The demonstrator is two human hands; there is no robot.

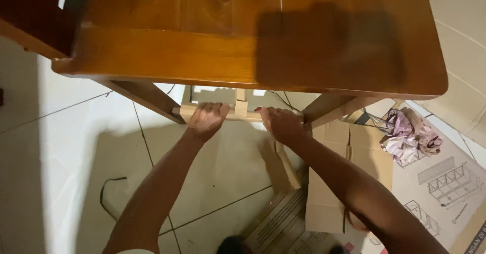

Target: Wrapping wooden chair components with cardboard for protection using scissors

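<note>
A glossy brown wooden table (243, 41) fills the top of the view. Just below its front edge, a light wooden frame (238, 109) made of thin slats stands on the floor between the table legs. My left hand (206, 118) is closed around the frame's top rail near its left end. My right hand (279, 123) grips the same rail toward its right end. The upper part of the frame is hidden under the tabletop.
White floor tiles (71, 147) lie at left with a black cord (109, 188). Flattened cardboard (344, 183) lies at lower right, with a crumpled cloth (407, 135) and a printed sheet with drawings (445, 183). Two slanted table legs (144, 94) flank the frame.
</note>
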